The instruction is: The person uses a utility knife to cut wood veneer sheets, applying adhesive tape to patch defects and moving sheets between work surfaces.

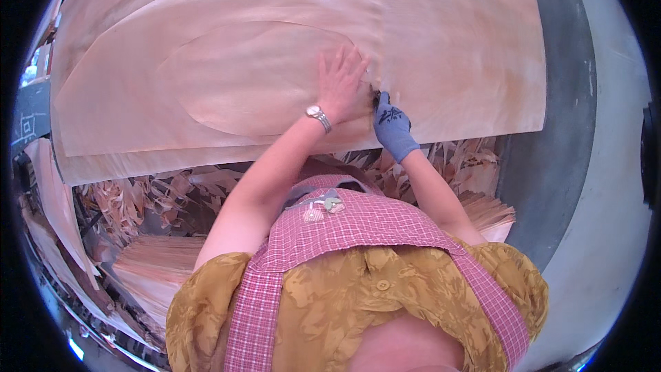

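My bare left hand [339, 86] lies flat on a large, thin sheet of pinkish wood veneer [241, 89], its fingers spread. The wrist carries a silver watch [317, 116]. Just to its right, my right hand [395, 127], in a blue-grey glove, is closed round a small dark tool [376, 98]. Most of that tool is hidden by the glove, so its exact kind cannot be told. Its front end is at a rough, uneven line in the veneer, close to my left fingers. Curved edges or creases show in the veneer left of my hand.
Torn veneer scraps [138, 200] lie below the sheet's near edge. Stacked veneer [162, 258] stands at the lower left, another stack [489, 213] by my right forearm. A dark grey strip [551, 172] borders the sheet on the right, beside a pale floor [620, 186].
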`<state>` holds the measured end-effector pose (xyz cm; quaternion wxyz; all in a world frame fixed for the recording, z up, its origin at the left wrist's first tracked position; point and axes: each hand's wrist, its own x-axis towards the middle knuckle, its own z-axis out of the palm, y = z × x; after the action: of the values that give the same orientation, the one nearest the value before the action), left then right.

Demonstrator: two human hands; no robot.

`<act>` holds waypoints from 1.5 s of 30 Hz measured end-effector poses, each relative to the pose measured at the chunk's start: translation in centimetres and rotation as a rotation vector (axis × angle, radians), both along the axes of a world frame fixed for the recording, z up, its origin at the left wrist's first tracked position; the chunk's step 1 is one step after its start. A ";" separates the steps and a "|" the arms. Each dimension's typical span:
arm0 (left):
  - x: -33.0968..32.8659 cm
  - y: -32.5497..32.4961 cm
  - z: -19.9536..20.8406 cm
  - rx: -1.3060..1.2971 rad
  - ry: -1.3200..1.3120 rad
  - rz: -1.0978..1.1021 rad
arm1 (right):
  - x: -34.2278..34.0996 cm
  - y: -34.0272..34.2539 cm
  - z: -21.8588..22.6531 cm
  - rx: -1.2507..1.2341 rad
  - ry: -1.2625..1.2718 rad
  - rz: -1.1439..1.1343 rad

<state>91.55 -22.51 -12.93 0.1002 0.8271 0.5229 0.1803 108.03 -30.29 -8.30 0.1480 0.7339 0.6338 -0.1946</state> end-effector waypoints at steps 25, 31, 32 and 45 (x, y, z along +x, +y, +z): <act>-32.1 -6.1 -0.1 0.248 -0.290 1.181 | -12.3 5.2 -0.9 0.439 0.187 0.443; -44.1 -10.3 -3.0 -0.316 -1.322 1.755 | -12.0 5.7 -3.8 0.532 0.181 0.503; -44.6 -10.2 -2.8 -0.372 -1.433 1.674 | -12.2 5.9 -3.7 0.561 0.167 0.513; -48.0 6.8 8.5 -0.462 -1.603 1.076 | -11.9 8.5 -0.1 0.207 0.261 0.447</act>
<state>43.53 -15.74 -4.43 0.4874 0.0733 0.6288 0.6014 96.10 -21.80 -8.42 0.0284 0.5559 0.8101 -0.1844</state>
